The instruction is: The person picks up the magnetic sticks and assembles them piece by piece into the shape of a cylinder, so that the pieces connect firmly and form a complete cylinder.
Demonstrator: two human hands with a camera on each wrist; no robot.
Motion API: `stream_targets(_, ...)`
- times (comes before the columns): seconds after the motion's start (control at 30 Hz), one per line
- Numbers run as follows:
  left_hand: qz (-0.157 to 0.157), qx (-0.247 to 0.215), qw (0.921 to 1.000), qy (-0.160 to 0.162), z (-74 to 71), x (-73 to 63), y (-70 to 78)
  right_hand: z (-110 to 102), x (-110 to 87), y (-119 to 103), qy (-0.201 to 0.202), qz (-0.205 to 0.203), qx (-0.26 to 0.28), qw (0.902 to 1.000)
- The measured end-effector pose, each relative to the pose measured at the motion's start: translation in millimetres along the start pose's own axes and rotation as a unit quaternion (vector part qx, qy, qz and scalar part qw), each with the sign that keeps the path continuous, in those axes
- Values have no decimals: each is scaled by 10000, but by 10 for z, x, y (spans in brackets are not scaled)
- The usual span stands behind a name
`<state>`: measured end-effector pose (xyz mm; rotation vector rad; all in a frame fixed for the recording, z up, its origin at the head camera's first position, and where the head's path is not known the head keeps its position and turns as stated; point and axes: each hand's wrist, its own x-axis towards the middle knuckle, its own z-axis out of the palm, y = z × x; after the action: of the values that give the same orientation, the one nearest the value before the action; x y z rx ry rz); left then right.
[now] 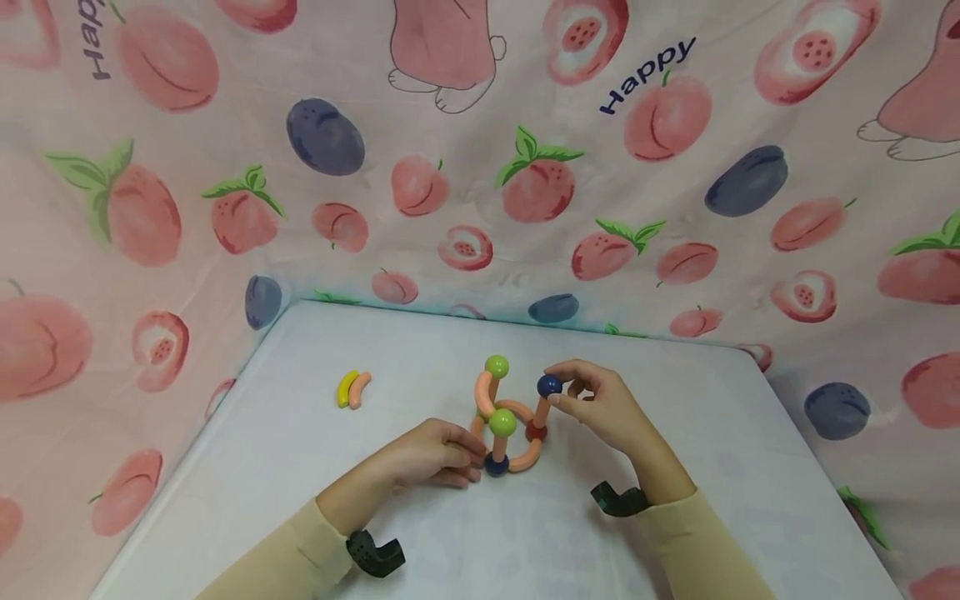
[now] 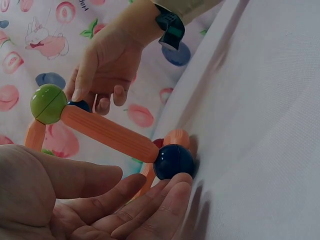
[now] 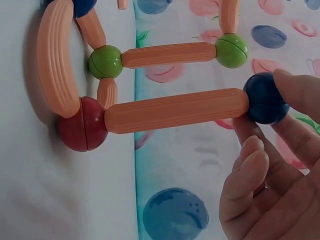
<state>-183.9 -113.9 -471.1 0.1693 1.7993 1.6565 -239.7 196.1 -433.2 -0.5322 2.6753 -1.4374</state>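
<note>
A toy frame of orange rods and coloured balls stands on the white table, its base a ring of curved rods [image 1: 527, 457]. My right hand [image 1: 600, 404] pinches a dark blue ball [image 3: 267, 98] between thumb and fingers. That ball tops an upright straight rod [image 3: 177, 110] rising from a red ball [image 3: 84, 124]. My left hand [image 1: 435, 454] lies at the near left of the ring, fingers extended, fingertips right at a lower blue ball [image 2: 173, 162]. Above this ball, another rod carries a green ball [image 1: 502, 422]. A curved rod [image 1: 483, 393] links it towards a farther green ball [image 1: 497, 367].
To the left on the white table [image 1: 262, 492] lie a curved yellow piece [image 1: 346, 389] and a curved orange piece [image 1: 360, 390], side by side. A fruit-printed cloth [image 1: 480, 183] hangs behind the table and along its sides.
</note>
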Motion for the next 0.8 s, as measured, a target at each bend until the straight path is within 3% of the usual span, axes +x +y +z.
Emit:
stream_targets(0.2, -9, 35, 10000, 42, 2, 17, -5, 11, 3, 44, 37, -13, 78, 10000)
stream_targets(0.33, 40, 103, 9997, 239, -72, 30, 7, 9, 2, 58, 34, -45, 141, 9999)
stream_targets(0.47, 131, 166, 9970, 748, -176, 96, 50, 2, -8, 55, 40, -41, 201, 9998)
stream_targets(0.63, 405, 240, 9873, 1516, -236, 285, 110, -1, -22, 58, 43, -66, 307, 9995)
stream_targets(0.8, 589, 613, 9798, 1808, -253, 484, 147, 8, -40, 58, 41, -84, 355, 9993)
